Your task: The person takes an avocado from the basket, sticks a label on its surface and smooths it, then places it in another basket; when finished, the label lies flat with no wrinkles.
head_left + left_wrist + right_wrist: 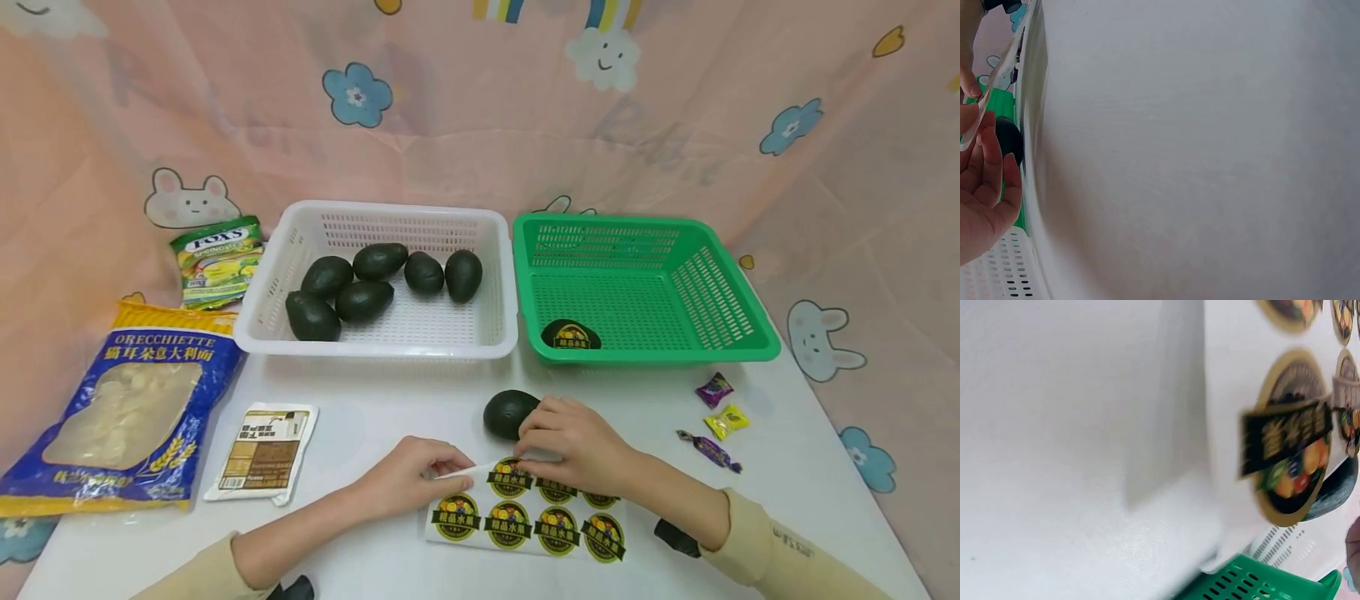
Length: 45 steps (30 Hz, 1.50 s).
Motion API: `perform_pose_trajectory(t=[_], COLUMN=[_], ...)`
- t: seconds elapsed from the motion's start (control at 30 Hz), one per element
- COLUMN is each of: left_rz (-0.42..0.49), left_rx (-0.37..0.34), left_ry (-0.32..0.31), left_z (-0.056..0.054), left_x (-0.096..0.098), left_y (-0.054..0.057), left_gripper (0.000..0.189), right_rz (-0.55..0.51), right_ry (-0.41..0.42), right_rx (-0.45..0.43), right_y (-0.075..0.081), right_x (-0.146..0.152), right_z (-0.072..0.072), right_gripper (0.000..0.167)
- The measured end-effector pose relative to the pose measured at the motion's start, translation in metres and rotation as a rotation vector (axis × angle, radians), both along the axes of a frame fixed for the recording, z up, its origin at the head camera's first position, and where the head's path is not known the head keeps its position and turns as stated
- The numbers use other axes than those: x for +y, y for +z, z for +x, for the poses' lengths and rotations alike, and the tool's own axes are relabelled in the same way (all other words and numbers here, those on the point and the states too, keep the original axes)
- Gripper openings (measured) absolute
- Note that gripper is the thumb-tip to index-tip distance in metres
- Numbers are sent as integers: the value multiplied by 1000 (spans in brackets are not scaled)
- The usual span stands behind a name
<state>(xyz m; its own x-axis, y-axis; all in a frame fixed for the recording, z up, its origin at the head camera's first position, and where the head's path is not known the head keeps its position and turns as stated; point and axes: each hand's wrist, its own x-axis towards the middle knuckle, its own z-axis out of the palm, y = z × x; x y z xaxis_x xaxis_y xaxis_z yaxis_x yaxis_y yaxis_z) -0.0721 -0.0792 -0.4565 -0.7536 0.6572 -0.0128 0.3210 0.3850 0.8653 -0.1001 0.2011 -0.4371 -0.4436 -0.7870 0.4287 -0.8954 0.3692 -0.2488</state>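
- I have the sticker sheet (517, 525) in front of me, low in the middle of the tabletop (360, 400) and partly lifted from it.
- My left hand (412, 479) reaches in from the lower left, palm turned inward, thumb and forefinger pinching the sheet's upper left corner.
- My right hand (573, 442) comes over from the lower right with its fingers bent close together, pinching at the sheet's top edge by a sticker.
- The sheet is white; its round stickers have gold rims, fruit pictures and black bands with gold characters. Four line the bottom row; my right hand partly covers the row above.
- Just beyond my right fingers lies a dark green avocado (506, 412).
- Farther out, the white basket (375, 348) holds six avocados, and the green basket (660, 357) beside it holds one with a sticker.
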Motion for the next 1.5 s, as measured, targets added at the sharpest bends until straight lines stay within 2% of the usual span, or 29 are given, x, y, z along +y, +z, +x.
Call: perform_pose_trajectory(t=[0.2,0.27,0.33,0.43,0.5,0.6,0.7,0.77,0.9,1.0,1.13,1.27,1.5], left_rz=[-8,-19,-46,-119,-154,-93,48,120,169,175,149,103,50], left_rx=[-4,14,50,138,196,234,201,167,76,13,-38,-20,39], left_ry=[10,12,12,21,41,92,149,182,242,281,321,331,332], left_z=[1,1,2,3,3,0,-8,-12,-17,-19,-25,-32,-41], left_x=[2,2,2,3,6,13,23,29,34,34,37,40,46], left_y=[0,-1,-1,-1,0,7,17,23,29,28,25,19,12], left_gripper=[15,14,14,17,22,26,14,5,4,5,5,7,9], right_rz=[-6,-46,-110,-179,-171,-101,-66,-82,-124,-147,-151,-125,-66], right_ry=[45,79,101,62,-5,-74,-97,-121,-262,-354,-425,-495,-560], right_rx=[3,-40,-122,-288,-368,-404,-403,-409,-466,-553,-681,-751,-795], right_y=[0,2,5,14,20,28,31,31,29,24,17,11,3], right_x=[-3,-3,-3,0,1,1,-1,-2,0,4,8,9,10], right_z=[1,1,0,-2,-3,-5,-6,-6,-4,-2,-2,-5,-12], right_gripper=[11,11,13,18,19,19,18,16,17,13,10,11,16])
